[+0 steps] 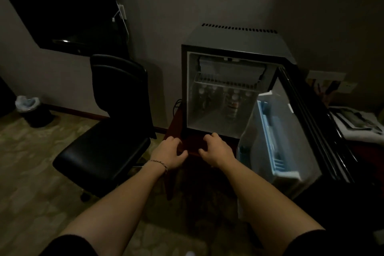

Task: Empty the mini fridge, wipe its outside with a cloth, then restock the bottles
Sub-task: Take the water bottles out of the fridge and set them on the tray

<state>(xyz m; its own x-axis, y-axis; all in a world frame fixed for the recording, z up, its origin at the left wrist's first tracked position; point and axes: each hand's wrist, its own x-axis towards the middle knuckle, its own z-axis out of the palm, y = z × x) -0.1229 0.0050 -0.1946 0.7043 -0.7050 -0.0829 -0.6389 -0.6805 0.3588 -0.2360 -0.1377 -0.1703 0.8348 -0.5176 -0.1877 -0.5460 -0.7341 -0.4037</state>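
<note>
black mini fridge (pixel 239 41) open, bottles (pixel 232 102) inside, hands empty.

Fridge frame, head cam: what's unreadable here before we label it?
- Bottles in the mini fridge: dim and blurred, so their count and labels are unclear.
- Left hand and right hand: fingertips curl out of sight at the dark stand, so contact is unclear.
- Door shelf: motion blur hides its contents.
- Items at right: too dark and cut off by the edge.
- No cloth can be made out.
</note>
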